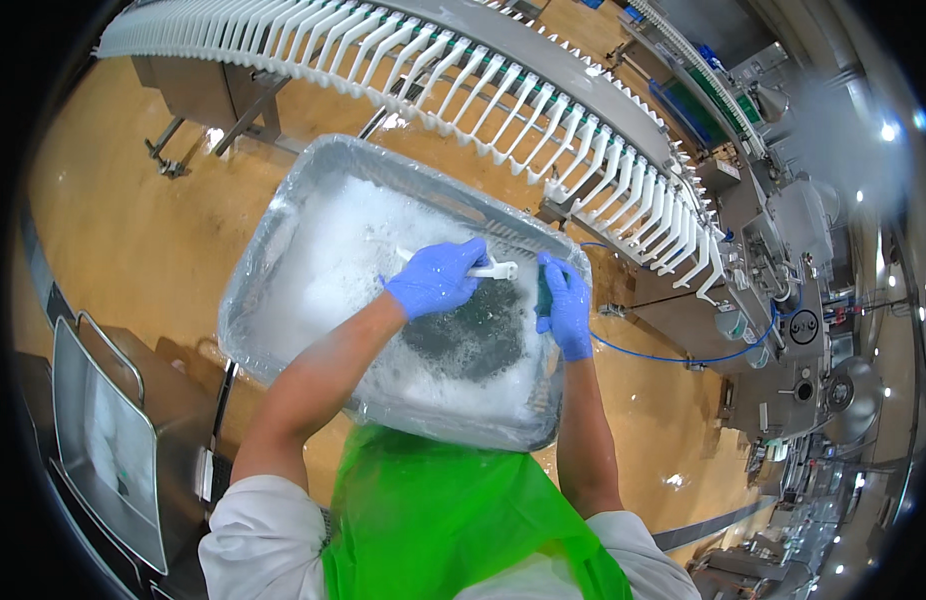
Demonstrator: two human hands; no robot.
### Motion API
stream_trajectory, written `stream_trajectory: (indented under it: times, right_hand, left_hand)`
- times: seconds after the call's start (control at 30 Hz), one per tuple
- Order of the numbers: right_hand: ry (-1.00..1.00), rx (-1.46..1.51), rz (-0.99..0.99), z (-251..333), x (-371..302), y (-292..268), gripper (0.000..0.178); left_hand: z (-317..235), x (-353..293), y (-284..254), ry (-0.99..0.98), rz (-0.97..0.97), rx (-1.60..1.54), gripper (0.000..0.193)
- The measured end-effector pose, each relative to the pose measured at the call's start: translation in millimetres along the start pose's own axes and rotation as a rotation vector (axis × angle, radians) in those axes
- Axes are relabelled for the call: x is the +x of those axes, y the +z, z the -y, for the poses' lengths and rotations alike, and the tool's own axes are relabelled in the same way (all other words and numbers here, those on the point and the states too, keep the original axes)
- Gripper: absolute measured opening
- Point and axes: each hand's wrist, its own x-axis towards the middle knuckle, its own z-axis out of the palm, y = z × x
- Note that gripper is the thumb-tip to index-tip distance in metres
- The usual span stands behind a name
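A grey tub lined with clear plastic stands in front of me, filled with water under white foam. Over it, my left hand, in a blue glove, is closed around a white plastic piece whose rounded end sticks out to the right. My right hand, also gloved in blue, grips a dark green scouring pad near the tub's right wall. The pad is apart from the white piece. Dark water shows through the foam below both hands.
A conveyor with a long row of white plastic arms curves across beyond the tub. At lower left stands a metal bin holding foamy water. A blue hose runs at right toward steel machinery. The floor is wet.
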Motion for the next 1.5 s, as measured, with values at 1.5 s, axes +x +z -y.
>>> stream_trajectory:
  times: [1.5]
  right_hand:
    - [-0.167, 0.067, -0.092, 54.1, 26.7, -14.9, 0.021]
  left_hand:
    - [-10.8, 8.1, 8.2, -0.450, 0.174, -1.004, 0.049]
